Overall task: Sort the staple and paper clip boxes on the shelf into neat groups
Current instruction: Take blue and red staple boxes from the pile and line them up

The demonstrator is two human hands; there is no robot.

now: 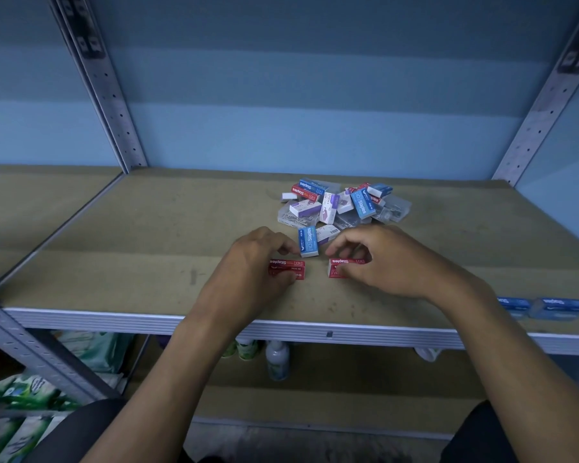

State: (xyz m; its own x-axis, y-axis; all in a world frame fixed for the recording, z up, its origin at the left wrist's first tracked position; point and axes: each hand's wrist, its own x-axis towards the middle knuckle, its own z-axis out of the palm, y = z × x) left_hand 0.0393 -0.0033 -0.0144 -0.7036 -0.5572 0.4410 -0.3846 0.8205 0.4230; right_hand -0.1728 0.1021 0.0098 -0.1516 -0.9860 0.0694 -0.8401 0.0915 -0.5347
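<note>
A jumbled pile of small boxes [338, 203] lies mid-shelf: blue and red staple boxes, white-and-purple boxes and clear packs of paper clips. Just in front of it a blue staple box [308, 241] lies alone. My left hand [258, 265] grips a red staple box [290, 269] that rests on the shelf board [147, 262]. My right hand [381, 262] holds a second red staple box [340, 267] a short gap to its right, also on the board. Two blue staple boxes [542, 307] sit side by side at the shelf's front right edge.
Grey perforated metal uprights [114, 105] stand at the back left and back right [542, 105]. The metal front rail [315, 330] runs along the shelf edge. On the lower shelf stand a white bottle [277, 360] and green packages [24, 392].
</note>
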